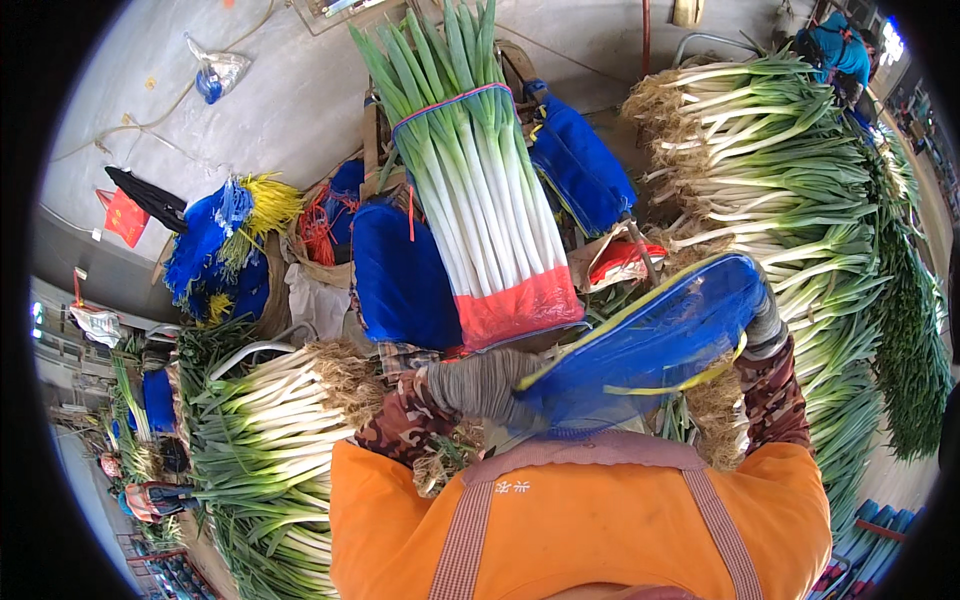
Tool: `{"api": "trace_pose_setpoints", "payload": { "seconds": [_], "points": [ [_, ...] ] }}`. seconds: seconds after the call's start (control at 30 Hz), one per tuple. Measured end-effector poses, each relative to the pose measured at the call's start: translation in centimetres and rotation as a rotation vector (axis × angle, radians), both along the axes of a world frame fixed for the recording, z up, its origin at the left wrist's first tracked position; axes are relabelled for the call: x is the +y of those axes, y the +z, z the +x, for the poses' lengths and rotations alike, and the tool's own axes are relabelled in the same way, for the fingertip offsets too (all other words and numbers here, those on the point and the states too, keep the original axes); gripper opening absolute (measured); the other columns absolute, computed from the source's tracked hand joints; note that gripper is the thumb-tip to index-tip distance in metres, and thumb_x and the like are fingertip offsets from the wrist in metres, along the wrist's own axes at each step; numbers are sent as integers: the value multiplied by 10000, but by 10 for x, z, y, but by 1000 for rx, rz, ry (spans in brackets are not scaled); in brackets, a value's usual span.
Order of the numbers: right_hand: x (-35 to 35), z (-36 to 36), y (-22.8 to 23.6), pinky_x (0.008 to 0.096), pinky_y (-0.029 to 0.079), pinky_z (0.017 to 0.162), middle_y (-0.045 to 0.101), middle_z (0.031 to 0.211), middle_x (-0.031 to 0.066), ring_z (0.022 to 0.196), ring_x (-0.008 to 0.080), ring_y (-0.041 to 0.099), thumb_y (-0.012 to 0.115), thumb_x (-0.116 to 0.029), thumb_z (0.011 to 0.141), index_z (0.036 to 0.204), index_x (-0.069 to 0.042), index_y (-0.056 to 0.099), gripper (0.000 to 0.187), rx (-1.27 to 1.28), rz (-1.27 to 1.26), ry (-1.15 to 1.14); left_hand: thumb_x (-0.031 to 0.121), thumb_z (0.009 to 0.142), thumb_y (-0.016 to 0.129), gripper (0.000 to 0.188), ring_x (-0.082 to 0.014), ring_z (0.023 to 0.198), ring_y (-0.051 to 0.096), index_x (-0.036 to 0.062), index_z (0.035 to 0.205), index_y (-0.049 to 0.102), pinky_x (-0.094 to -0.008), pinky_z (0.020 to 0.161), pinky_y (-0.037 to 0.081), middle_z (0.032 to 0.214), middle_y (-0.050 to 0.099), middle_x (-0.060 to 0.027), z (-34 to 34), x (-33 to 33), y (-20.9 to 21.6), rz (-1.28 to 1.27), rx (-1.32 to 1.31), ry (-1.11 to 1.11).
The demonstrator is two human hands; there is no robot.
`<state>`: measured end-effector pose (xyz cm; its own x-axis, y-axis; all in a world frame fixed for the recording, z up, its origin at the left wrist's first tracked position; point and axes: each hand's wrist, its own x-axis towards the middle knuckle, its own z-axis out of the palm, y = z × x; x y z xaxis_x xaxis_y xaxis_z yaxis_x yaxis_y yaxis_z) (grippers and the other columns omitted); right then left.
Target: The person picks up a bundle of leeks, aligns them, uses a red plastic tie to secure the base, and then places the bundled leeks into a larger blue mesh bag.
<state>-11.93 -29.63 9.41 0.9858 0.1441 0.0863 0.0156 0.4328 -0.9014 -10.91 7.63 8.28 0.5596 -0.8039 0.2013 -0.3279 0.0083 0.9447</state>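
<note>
A blue mesh bag (640, 350) with yellow edging is stretched between my two hands, low in front of my chest. My left hand (508, 385), behind a grey cuff, has the bag's near left end. At its far right end is my right hand (768, 318), also grey-cuffed. The mesh covers the fingers of both hands. Just beyond the bag, a large bundle of green onions (490, 190) lies on a stand, white stalks toward me. Red plastic wrap (515, 305) covers its near end, and a red-and-blue band (450, 102) circles the leaves.
Loose green onions (770, 190) are piled high on the right, another pile (290, 420) on the left. Blue mesh (400, 275) hangs left of the stand, more blue mesh (580, 165) right. Yellow and blue strands (225, 240) hang far left. A person (838, 50) bends at the far right.
</note>
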Motion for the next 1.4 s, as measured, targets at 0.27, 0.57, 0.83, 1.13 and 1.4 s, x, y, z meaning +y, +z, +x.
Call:
{"api": "trace_pose_setpoints", "payload": {
  "seconds": [0.27,0.57,0.83,1.13,1.4],
  "points": [
    [-9,-21,-15,276,528,631,700,877,89,722,154,634,808,-437,762,1008,62,662,575,-80,-374,1035,433,913,650,447,-112,634,626,-14,929,660,-251,574,496,767,685,-68,7,20,39,-246,605,252],
    [-82,-46,18,301,508,531,682,733,135,571,218,633,905,-392,624,883,52,674,564,-409,-319,529,168,867,710,235,-178,720,645,-32,987,678,-308,612,504,836,688,-121,-38,86,74,-13,347,-171],
    [-112,-37,-27,271,411,485,611,687,78,523,158,543,833,-449,729,893,59,595,585,-162,-644,142,92,784,689,267,-112,611,600,-55,1007,698,-263,560,488,705,661,-71,-100,148,39,142,665,421],
    [33,93,-283,244,463,599,645,835,18,654,105,573,644,-118,872,1137,17,636,297,560,-267,-12,259,959,622,235,-47,526,483,51,1068,640,-213,444,352,697,592,29,29,156,-275,10,675,1173],
    [101,124,-537,302,524,769,678,943,70,866,192,632,521,-176,980,1206,-4,609,297,563,-762,34,313,934,643,245,-87,595,538,68,931,643,-246,528,437,732,619,15,122,148,-450,34,821,1358]
  ]
}}
